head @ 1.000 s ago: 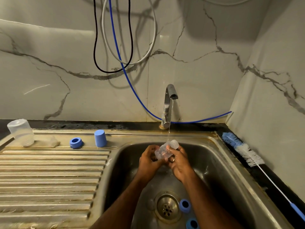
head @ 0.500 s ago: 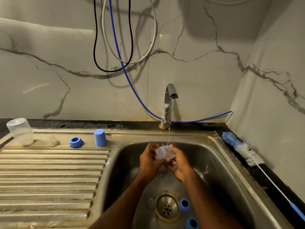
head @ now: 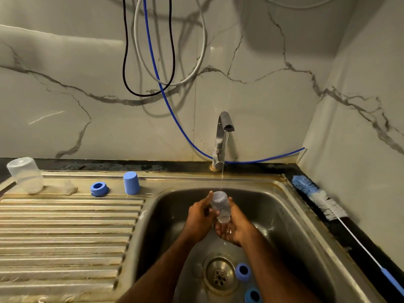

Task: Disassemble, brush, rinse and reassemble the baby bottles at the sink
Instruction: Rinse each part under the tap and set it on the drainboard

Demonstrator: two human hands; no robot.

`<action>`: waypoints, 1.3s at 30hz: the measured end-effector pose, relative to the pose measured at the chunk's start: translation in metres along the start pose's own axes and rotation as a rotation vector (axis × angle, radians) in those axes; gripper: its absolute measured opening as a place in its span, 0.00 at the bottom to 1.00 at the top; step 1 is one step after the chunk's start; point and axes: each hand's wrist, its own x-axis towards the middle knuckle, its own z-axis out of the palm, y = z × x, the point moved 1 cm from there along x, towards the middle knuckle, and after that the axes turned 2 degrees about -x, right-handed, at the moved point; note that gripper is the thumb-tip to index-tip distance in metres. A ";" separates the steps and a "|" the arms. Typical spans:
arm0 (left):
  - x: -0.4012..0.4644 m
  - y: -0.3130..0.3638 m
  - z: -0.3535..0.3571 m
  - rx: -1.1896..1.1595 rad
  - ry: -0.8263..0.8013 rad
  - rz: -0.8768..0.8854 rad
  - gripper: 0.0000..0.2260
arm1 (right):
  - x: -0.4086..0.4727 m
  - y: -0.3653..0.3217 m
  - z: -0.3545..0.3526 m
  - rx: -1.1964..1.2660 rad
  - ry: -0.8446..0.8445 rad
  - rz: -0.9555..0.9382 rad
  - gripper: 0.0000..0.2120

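A clear bottle body (head: 220,206) stands upside down over the sink basin (head: 284,217), its base up under the thin stream from the tap (head: 223,136). My left hand (head: 200,217) grips its left side. My right hand (head: 235,228) cups it from the right and below. Two blue rings (head: 243,271) (head: 253,295) lie on the basin floor by the drain (head: 219,275). On the drainboard ledge stand another clear bottle body (head: 25,175) upside down, a clear teat (head: 69,187), a blue ring (head: 98,189) and a blue cap (head: 131,183).
A blue and white bottle brush (head: 321,199) lies on the black counter right of the sink, handle toward me. The ribbed drainboard (head: 65,232) fills the left. Hoses and cables (head: 157,68) hang on the marble wall behind the tap.
The bottle has turned from lying sideways between my hands to standing upside down, base up under the stream. My right hand has dropped lower beneath it.
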 end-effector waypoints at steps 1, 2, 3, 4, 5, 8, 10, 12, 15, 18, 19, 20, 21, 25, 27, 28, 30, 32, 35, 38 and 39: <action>0.000 0.000 0.000 0.006 -0.009 0.004 0.21 | 0.001 0.000 -0.001 0.003 -0.001 0.003 0.34; 0.000 0.001 0.000 0.009 -0.019 0.006 0.21 | 0.001 0.000 -0.001 0.006 -0.006 0.002 0.34; 0.000 0.000 0.000 0.007 -0.033 0.009 0.21 | 0.001 0.000 -0.001 0.010 -0.009 -0.005 0.33; 0.001 -0.001 0.000 -0.001 -0.047 0.012 0.21 | 0.001 0.000 -0.001 0.021 -0.017 -0.014 0.32; 0.001 -0.001 -0.001 -0.005 -0.061 0.010 0.21 | 0.001 -0.001 -0.001 0.034 -0.016 -0.029 0.30; 0.001 -0.003 -0.001 -0.032 -0.077 0.010 0.20 | -0.004 -0.004 -0.001 0.052 0.006 -0.108 0.23; 0.001 -0.004 0.001 -0.044 -0.069 -0.008 0.18 | -0.004 -0.006 0.001 0.011 0.060 -0.210 0.18; 0.001 -0.007 0.002 -0.059 -0.008 -0.069 0.12 | 0.000 -0.009 0.003 -0.089 0.150 -0.351 0.15; 0.005 -0.014 -0.001 0.004 0.117 -0.227 0.10 | 0.002 -0.013 0.009 -0.223 0.170 -0.525 0.22; 0.006 -0.019 -0.005 0.074 0.123 -0.309 0.06 | 0.000 -0.013 0.015 -0.361 0.116 -0.572 0.25; 0.007 -0.019 -0.006 0.100 0.125 -0.317 0.04 | 0.001 -0.012 0.015 -0.419 0.098 -0.580 0.25; 0.008 -0.020 -0.007 0.117 0.130 -0.318 0.02 | 0.003 -0.010 0.015 -0.483 0.086 -0.596 0.26; 0.009 -0.021 -0.008 0.126 0.133 -0.319 0.03 | 0.004 -0.009 0.015 -0.563 0.083 -0.617 0.26; 0.012 -0.025 -0.013 0.164 0.154 -0.330 0.10 | 0.006 -0.005 0.014 -0.846 0.133 -0.709 0.24; 0.013 -0.027 -0.014 0.182 0.163 -0.329 0.12 | 0.007 -0.004 0.011 -0.921 0.227 -0.759 0.21; 0.013 -0.027 -0.013 0.187 0.162 -0.331 0.12 | 0.008 -0.004 0.009 -0.952 0.261 -0.751 0.20; 0.013 -0.028 -0.012 0.182 0.156 -0.335 0.11 | 0.011 -0.004 0.006 -1.033 0.254 -0.676 0.20; 0.014 -0.029 -0.011 0.183 0.153 -0.333 0.10 | 0.011 -0.004 0.005 -1.068 0.253 -0.622 0.19; 0.015 -0.031 -0.012 0.192 0.159 -0.332 0.10 | 0.012 -0.006 0.004 -1.098 0.316 -0.651 0.19; 0.013 -0.029 -0.011 0.188 0.144 -0.326 0.10 | 0.011 -0.005 0.007 -1.191 0.271 -0.621 0.19; 0.013 -0.030 -0.011 0.189 0.141 -0.320 0.10 | 0.011 -0.006 0.006 -1.192 0.310 -0.651 0.19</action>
